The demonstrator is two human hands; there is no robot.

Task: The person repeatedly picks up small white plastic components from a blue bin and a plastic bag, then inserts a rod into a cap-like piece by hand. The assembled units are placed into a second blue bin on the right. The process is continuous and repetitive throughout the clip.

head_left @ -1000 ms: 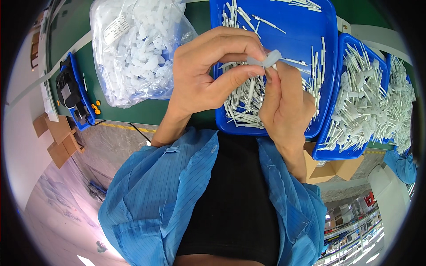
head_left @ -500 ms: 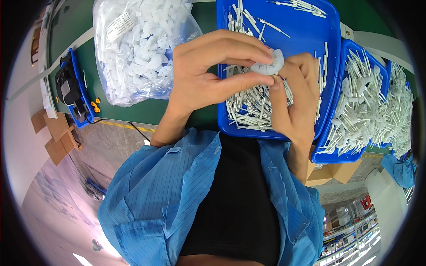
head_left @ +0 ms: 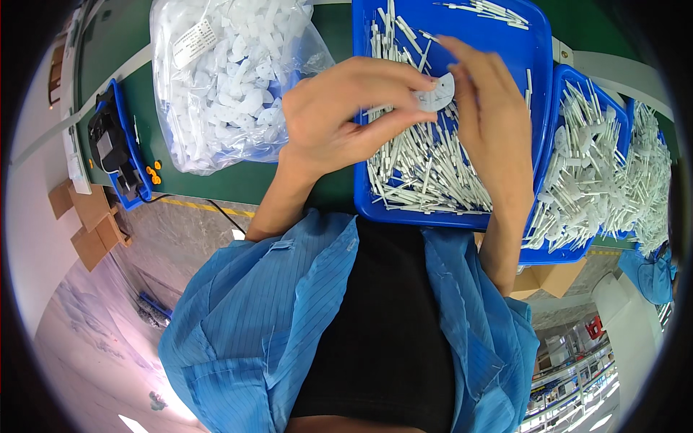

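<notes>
White plastic disc piece (head_left: 437,94) sits pinched between my two hands, just above the blue tray (head_left: 538,54) of thin white sticks (head_left: 426,169). My left hand (head_left: 346,115) is mostly closed: thumb and forefinger reach out to grip the piece's left edge while the other fingers curl into the palm. My right hand (head_left: 491,119) is more open, fingers held fairly straight and close together, their tips touching the piece from the right side; I cannot tell exactly which fingertip presses it, because the back of the hand covers the contact. Part of the piece is hidden behind those fingers, so its full shape is hard to make out. Under my right wrist the sticks are covered. Beyond my right hand lies a second blue tray (head_left: 570,79) heaped with white parts, its far end bent and cut off by the picture's rim. To the left of my left hand lies a clear bag (head_left: 224,79) of white pieces.
</notes>
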